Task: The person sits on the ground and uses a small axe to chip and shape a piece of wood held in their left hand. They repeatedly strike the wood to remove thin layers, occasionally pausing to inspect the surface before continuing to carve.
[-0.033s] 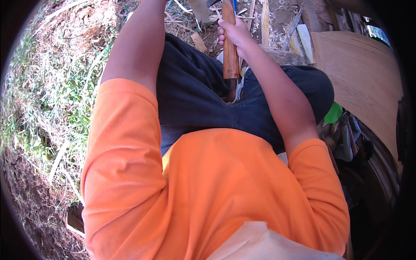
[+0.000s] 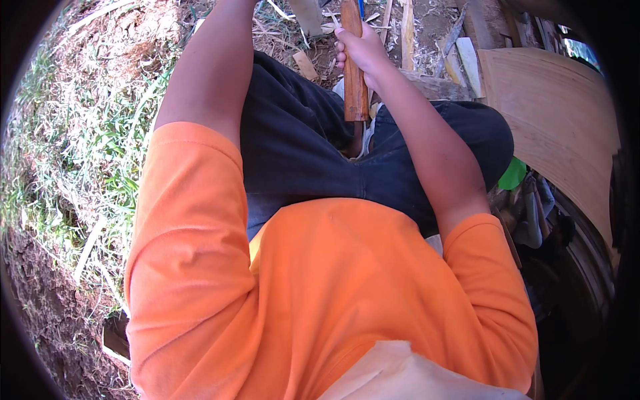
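Observation:
My right hand (image 2: 361,52) is closed around a reddish-brown wooden bar (image 2: 356,100) at the top centre. The bar's squared end points toward me, between my bent legs; its far end runs past the upper edge. A thin blue strip (image 2: 361,8) shows beside its far part. My left arm (image 2: 212,67) reaches up and out at the top, so the left hand cannot be seen. Just left of the bar, a pale piece of wood (image 2: 307,16) comes in from the upper edge.
Wood strips (image 2: 408,40) and shavings litter the ground ahead. A small offcut (image 2: 305,65) lies near my left knee. A broad curved wooden sheet (image 2: 547,107) stands at my right, with a green object (image 2: 512,175) under its edge. Grass (image 2: 107,127) covers the left side.

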### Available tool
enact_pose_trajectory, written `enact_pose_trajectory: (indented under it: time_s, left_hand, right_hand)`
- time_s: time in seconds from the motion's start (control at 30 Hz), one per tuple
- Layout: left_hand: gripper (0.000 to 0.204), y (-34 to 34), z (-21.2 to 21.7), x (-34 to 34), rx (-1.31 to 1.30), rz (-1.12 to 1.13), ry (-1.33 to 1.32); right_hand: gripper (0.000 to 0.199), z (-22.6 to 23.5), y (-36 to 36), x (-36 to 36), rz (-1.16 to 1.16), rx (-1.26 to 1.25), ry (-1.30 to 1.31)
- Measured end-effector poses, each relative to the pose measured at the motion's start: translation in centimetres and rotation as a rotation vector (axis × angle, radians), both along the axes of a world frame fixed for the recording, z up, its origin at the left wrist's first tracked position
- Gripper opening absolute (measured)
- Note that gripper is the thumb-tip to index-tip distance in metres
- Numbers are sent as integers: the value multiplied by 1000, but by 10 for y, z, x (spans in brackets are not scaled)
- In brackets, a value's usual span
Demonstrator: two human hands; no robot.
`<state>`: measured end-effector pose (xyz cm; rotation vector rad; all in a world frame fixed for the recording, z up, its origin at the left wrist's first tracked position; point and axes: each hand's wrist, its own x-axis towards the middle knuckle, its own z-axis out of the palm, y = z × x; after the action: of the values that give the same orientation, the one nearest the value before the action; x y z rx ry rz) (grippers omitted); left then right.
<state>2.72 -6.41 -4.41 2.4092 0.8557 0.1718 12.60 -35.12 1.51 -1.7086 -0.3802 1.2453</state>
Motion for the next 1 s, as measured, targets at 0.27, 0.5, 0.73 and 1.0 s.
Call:
enact_pose_trajectory:
  time_s: [0.27, 0.5, 0.73, 1.0]
  left_hand:
    - [22, -10, 12, 3, 22, -22, -64]
    - [23, -6, -3, -2, 32, -4, -29]
    - [21, -7, 0, 1, 23, 22, -26]
    - [21, -4, 3, 2, 80, -32, -17]
  right_hand:
    - [58, -29, 4, -5, 187, -63, -1090]
    - [46, -28, -4, 2, 191, -200, -317]
    - [32, 3, 3, 2, -20, -18, 31]
    - [59, -35, 1, -10, 93, 81, -1267]
